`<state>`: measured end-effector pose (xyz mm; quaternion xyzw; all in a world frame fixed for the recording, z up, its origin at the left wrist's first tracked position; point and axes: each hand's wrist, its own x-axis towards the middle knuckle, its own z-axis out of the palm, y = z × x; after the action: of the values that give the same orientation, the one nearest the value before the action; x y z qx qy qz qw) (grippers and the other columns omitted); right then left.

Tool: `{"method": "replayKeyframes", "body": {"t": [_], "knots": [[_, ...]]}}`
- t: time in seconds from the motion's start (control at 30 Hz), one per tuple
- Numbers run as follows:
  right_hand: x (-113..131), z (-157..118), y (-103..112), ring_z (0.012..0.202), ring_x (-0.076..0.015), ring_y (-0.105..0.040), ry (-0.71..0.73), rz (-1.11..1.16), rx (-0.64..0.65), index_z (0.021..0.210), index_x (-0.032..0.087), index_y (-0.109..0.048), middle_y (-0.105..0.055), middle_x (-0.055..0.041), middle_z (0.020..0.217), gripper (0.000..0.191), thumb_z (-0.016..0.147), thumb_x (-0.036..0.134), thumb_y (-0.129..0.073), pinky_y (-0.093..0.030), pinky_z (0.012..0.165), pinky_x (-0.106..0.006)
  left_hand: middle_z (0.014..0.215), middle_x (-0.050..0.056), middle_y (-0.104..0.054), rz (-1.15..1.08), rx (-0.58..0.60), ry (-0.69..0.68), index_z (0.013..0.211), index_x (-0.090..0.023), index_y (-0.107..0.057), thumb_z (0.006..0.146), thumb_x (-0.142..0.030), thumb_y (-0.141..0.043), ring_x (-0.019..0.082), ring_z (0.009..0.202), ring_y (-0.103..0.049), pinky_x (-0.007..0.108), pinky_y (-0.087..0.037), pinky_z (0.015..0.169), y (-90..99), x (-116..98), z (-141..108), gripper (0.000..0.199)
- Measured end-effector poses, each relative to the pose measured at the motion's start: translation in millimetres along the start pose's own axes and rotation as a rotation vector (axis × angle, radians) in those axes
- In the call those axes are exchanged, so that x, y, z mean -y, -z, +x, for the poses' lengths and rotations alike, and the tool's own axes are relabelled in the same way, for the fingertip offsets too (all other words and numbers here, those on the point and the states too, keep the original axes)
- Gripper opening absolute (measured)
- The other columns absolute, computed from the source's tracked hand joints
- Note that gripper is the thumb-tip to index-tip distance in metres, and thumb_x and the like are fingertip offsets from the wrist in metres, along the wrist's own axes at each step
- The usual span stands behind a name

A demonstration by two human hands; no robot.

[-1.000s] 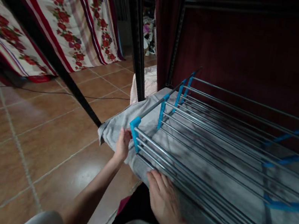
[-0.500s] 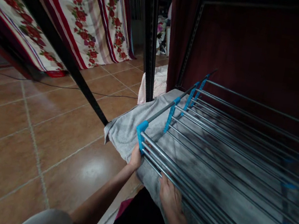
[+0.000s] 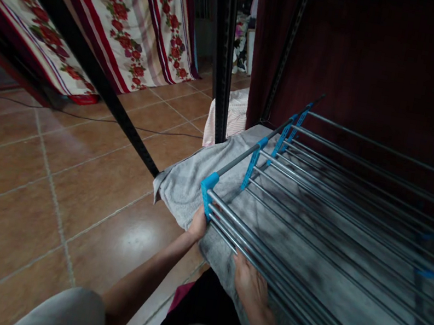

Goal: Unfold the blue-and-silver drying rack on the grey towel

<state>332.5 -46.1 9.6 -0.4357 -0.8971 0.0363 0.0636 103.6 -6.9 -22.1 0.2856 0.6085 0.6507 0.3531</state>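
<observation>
Metal rack, how's it look?

Long shiny parallel rods, duller grey bar across the left end, bright blue plastic brackets. Right end dim, runs out of view.

Where?

On the grey cloth, near corner by the cloth's front edge.

Counts?

One rack, one cloth. Four brackets on the left end; right-end ones partly out of view, can't total. Rods too blurred to count. One slanted dark bar beyond.

Hands?

Two. Left hand touching the near corner bracket, fingers mostly behind it; can't tell if pinching. Right hand at the front rods, fingertips hidden; can't tell if closed.
</observation>
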Motion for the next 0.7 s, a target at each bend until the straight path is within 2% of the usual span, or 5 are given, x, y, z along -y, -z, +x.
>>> {"method": "replayKeyframes", "body": {"t": [0.23, 0.33, 0.47, 0.7], "knots": [[-5.2, 5.2, -1.0, 0.075, -0.0214, -0.067, 0.016, 0.086, 0.024, 0.119, 0.023, -0.063, -0.073, -0.0066, 0.089, 0.036, 0.099, 0.021, -0.033, -0.050, 0.072, -0.032, 0.076, 0.005, -0.067, 0.080, 0.034, -0.041, 0.072, -0.017, -0.062, 0.086, -0.040, -0.042, 0.023, 0.084, -0.062, 0.040, -0.051, 0.087, 2.5, -5.1, -2.1, 0.034], [-8.0, 6.9, -0.9, 0.073, -0.0213, -0.067, 0.014, 0.128, 0.021, 0.116, 0.023, -0.064, -0.072, -0.0060, 0.086, 0.035, 0.099, 0.024, -0.033, -0.049, 0.071, -0.031, 0.077, 0.005, -0.067, 0.131, 0.040, -0.066, 0.071, -0.017, -0.062, 0.083, -0.033, -0.046, 0.023, 0.087, -0.061, 0.039, -0.050, 0.090, 4.1, -10.9, -4.0, 0.026], [-10.6, 6.3, -1.0, 0.075, -0.0204, -0.066, 0.040, 0.148, -0.027, 0.112, 0.024, -0.065, -0.072, -0.0058, 0.082, 0.033, 0.099, 0.026, -0.035, -0.047, 0.073, -0.029, 0.078, 0.006, -0.068, 0.194, 0.057, -0.094, 0.066, -0.018, -0.062, 0.079, -0.023, -0.053, 0.023, 0.088, -0.061, 0.039, -0.049, 0.092, 5.9, -19.1, -7.6, 0.017], [-10.7, 3.3, -6.7, 0.069, -0.0172, -0.065, 0.048, 0.122, -0.119, 0.110, 0.021, -0.065, -0.072, -0.0049, 0.080, 0.029, 0.099, 0.026, -0.038, -0.043, 0.068, -0.026, 0.084, 0.006, -0.069, 0.220, 0.048, -0.121, 0.071, -0.017, -0.064, 0.080, -0.021, -0.052, 0.023, 0.088, -0.060, 0.040, -0.047, 0.095, 5.8, -16.5, -6.5, 0.016]]}}
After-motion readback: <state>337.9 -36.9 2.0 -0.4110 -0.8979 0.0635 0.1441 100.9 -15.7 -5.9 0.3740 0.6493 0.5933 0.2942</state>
